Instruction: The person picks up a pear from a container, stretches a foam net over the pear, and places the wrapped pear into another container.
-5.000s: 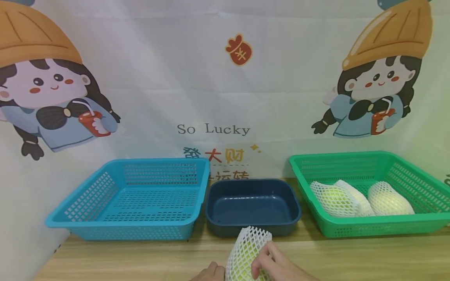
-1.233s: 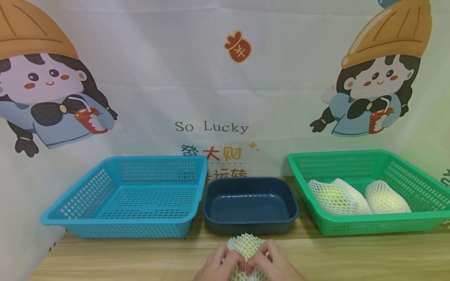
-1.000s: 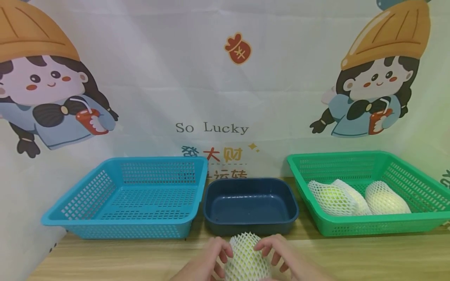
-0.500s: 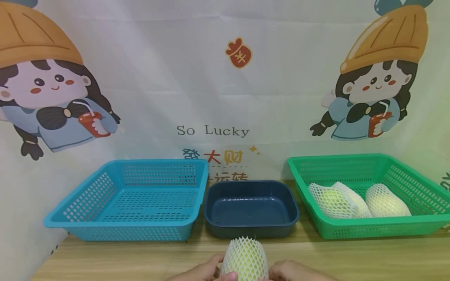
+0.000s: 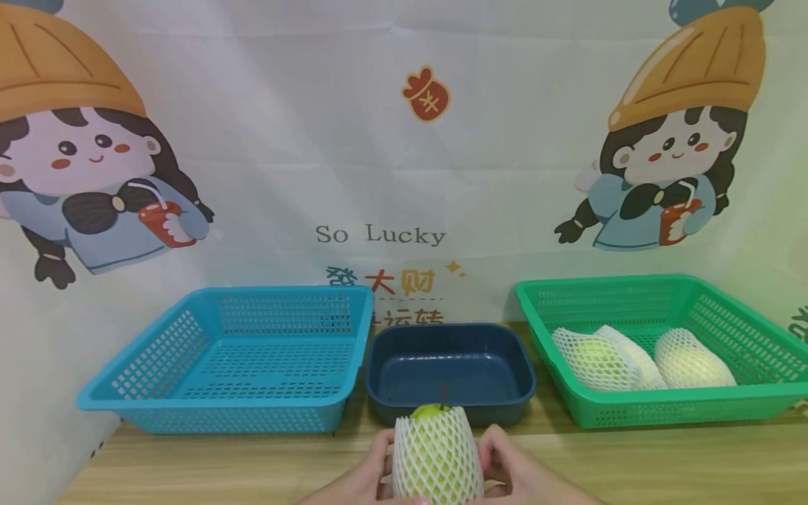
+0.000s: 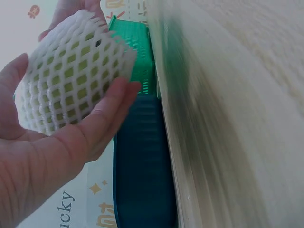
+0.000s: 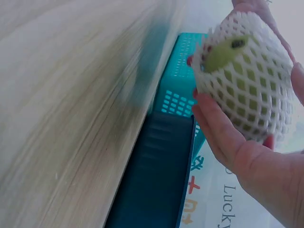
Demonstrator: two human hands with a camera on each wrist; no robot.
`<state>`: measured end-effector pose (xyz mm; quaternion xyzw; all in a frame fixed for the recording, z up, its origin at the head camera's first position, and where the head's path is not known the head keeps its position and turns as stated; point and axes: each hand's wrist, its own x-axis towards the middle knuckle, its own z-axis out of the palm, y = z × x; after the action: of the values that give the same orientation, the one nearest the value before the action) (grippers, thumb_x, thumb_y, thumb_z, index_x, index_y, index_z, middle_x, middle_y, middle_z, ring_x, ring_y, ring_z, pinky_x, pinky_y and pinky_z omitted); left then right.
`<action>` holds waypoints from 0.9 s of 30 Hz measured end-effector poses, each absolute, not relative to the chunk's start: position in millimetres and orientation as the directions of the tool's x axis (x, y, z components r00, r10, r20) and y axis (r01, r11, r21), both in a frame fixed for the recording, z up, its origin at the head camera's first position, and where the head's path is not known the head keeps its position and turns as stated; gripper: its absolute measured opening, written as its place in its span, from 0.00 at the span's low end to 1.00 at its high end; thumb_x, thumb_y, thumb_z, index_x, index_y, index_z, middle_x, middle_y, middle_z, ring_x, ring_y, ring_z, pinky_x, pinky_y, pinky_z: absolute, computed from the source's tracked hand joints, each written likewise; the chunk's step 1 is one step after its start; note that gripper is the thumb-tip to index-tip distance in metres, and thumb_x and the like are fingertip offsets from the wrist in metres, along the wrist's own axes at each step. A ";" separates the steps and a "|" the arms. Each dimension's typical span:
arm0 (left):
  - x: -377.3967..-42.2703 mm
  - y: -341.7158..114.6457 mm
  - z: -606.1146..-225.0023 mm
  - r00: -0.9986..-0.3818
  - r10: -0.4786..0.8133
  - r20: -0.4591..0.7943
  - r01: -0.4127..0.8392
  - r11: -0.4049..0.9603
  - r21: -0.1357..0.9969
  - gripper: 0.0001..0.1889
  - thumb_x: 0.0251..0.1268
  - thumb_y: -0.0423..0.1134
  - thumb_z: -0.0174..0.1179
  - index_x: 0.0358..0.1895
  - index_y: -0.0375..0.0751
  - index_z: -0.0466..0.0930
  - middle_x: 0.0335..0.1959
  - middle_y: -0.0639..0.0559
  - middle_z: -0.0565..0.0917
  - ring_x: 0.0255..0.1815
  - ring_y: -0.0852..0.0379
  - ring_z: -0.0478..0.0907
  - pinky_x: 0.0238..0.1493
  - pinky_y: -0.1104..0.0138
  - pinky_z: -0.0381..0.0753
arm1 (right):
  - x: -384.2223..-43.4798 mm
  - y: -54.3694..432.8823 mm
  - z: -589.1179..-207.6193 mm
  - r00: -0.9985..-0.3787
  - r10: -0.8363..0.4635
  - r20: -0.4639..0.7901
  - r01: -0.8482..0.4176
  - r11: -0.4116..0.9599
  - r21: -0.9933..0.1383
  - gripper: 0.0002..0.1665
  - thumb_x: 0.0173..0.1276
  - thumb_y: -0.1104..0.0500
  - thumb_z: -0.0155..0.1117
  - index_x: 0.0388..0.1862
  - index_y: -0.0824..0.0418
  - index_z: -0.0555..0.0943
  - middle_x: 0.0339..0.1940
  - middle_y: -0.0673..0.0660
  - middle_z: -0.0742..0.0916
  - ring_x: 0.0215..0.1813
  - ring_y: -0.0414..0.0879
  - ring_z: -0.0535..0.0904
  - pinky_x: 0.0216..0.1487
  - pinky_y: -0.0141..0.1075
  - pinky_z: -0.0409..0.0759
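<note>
A yellow-green pear (image 5: 429, 412) with a thin dark stem stands in a white foam net sleeve (image 5: 438, 459) in front of the navy basin. Its stem end pokes out of the sleeve's upper opening. My left hand (image 5: 362, 477) holds the sleeved pear from the left, thumb on the near side. From the right, my right hand (image 5: 517, 473) grips it too, fingers bent along its side. Both wrist views show the pear held up between the hands; in the right wrist view the fingers (image 7: 218, 126) lie along the net near its open edge.
Behind the pear stands the navy basin (image 5: 451, 414) with nothing in it. A blue basket (image 5: 221, 403) without contents is at the left. The green basket (image 5: 682, 403) at the right holds several net-wrapped fruits (image 5: 694, 361). A printed cloth (image 5: 505, 175) hangs behind, and the wooden tabletop (image 5: 221, 466) lies in front.
Both hands pinched the net's top earlier, then parted and moved down to the pear's sides. The pear has turned, so its stem end now shows above the net.
</note>
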<state>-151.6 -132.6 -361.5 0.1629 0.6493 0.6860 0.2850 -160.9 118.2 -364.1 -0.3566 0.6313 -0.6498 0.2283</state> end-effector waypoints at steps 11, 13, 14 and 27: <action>-144.4 -129.9 -347.1 -0.761 0.647 -0.048 -0.212 -0.178 0.961 0.37 0.64 0.39 0.56 0.65 0.46 0.38 0.61 0.37 0.66 0.54 0.43 0.76 0.50 0.52 0.77 | -156.3 111.0 -358.3 -0.699 -0.715 0.016 0.093 -0.114 -0.989 0.54 0.64 0.56 0.61 0.72 0.61 0.33 0.68 0.67 0.59 0.60 0.51 0.71 0.57 0.44 0.74; -143.8 -129.3 -345.6 -0.764 0.644 -0.035 -0.184 -0.166 0.969 0.36 0.64 0.39 0.56 0.65 0.45 0.38 0.61 0.37 0.65 0.55 0.44 0.75 0.50 0.54 0.77 | -154.7 109.3 -356.4 -0.693 -0.720 0.025 0.101 -0.132 -0.986 0.54 0.64 0.57 0.60 0.72 0.61 0.32 0.69 0.67 0.57 0.60 0.50 0.71 0.57 0.44 0.73; -143.4 -129.3 -344.0 -0.764 0.645 -0.024 -0.161 -0.154 0.975 0.37 0.64 0.40 0.56 0.65 0.45 0.38 0.63 0.37 0.63 0.55 0.45 0.75 0.50 0.55 0.77 | -153.7 108.7 -355.7 -0.699 -0.714 0.030 0.098 -0.137 -0.986 0.54 0.64 0.57 0.60 0.72 0.61 0.32 0.68 0.67 0.57 0.59 0.50 0.71 0.57 0.44 0.73; -150.4 -141.0 -330.5 -0.650 0.679 0.341 0.341 -0.140 0.930 0.28 0.71 0.37 0.47 0.72 0.45 0.51 0.70 0.50 0.57 0.60 0.59 0.66 0.55 0.67 0.72 | -150.8 109.8 -346.7 -0.634 -0.773 0.021 0.185 -0.178 -0.967 0.51 0.66 0.58 0.57 0.72 0.63 0.33 0.61 0.60 0.71 0.56 0.50 0.76 0.56 0.42 0.75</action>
<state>-150.4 -141.0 -330.5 0.3969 0.6423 0.6424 0.1314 -150.8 109.8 -346.7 -0.2685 0.5478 -0.7188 0.3334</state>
